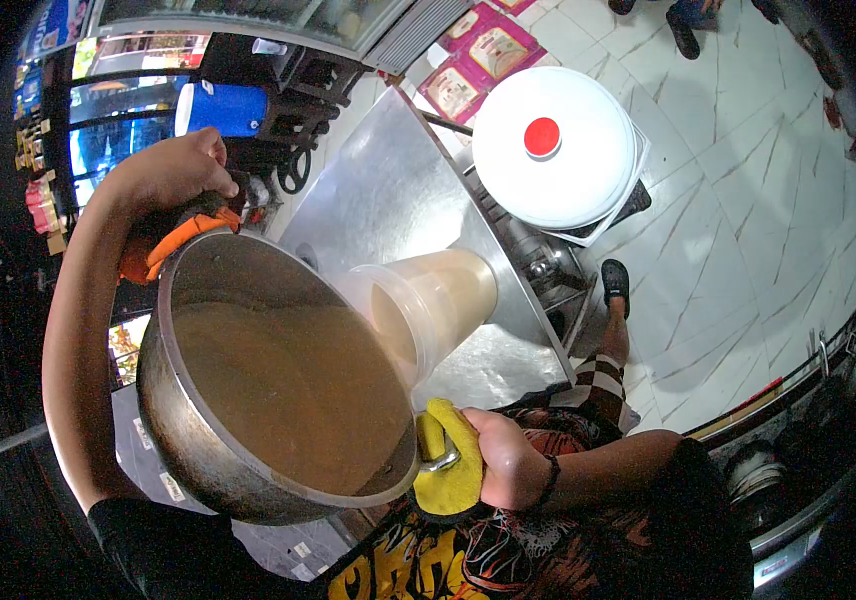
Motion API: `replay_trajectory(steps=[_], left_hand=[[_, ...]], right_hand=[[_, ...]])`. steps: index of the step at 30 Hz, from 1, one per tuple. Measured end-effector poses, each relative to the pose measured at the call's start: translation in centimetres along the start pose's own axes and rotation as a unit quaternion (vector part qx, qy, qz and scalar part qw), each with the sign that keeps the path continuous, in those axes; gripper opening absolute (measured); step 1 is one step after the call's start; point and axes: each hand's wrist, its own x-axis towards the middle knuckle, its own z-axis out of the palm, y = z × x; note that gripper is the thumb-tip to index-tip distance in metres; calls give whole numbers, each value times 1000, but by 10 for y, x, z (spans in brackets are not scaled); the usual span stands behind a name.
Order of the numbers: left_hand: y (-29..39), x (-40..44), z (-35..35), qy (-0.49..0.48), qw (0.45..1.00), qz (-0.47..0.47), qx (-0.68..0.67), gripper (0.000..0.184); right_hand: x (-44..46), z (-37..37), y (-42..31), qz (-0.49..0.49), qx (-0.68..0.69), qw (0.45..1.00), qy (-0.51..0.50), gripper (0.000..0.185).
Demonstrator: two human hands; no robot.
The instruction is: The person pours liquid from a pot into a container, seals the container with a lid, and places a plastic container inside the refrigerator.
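A big metal pot [163, 400] of cloudy brown liquid [268, 390] is tilted between my hands, its rim lowered towards a clear plastic container [423, 310]. Pale brown liquid also stands in that container, on a steel table. I cannot make out a stream between the two. My left hand [183, 170] is closed at the pot's far-left handle, where an orange cloth [193, 235] is wrapped; its grip is partly hidden. Around the near-right metal handle, my right hand [508, 460] is closed through a yellow cloth [448, 470].
The steel table [363, 190] extends beyond the container. Past its edge stands a large white lidded tub [558, 160] with a red knob. A blue cooler [228, 108] is at the back left. Another person's feet [686, 35] show on the tiled floor [728, 260].
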Motion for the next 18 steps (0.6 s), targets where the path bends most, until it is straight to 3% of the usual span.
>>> replay_trajectory(steps=[2, 4, 5, 7, 11, 14, 18], left_hand=[[3, -1, -1, -13, 1000, -8, 16, 41], [2, 0, -1, -8, 1000, 1, 25, 41], [1, 0, -1, -4, 999, 9, 34, 40], [-2, 0, 0, -6, 1000, 7, 10, 40], [0, -5, 0, -11, 1000, 11, -9, 39], [-17, 0, 4, 7, 998, 54, -33, 38], [-25, -6, 6, 5, 998, 50, -49, 37]], right_hand=[[-1, 10, -1, 0, -2, 1000, 7, 37], [-2, 24, 0, -7, -80, 986, 144, 37], [-1, 18, 0, -7, -80, 986, 144, 37], [1, 3, 0, -11, -38, 999, 15, 36], [2, -4, 0, -18, -67, 997, 37, 36], [2, -7, -1, -1, -20, 1000, -5, 37], [1, 1, 1, -7, -78, 995, 61, 36]])
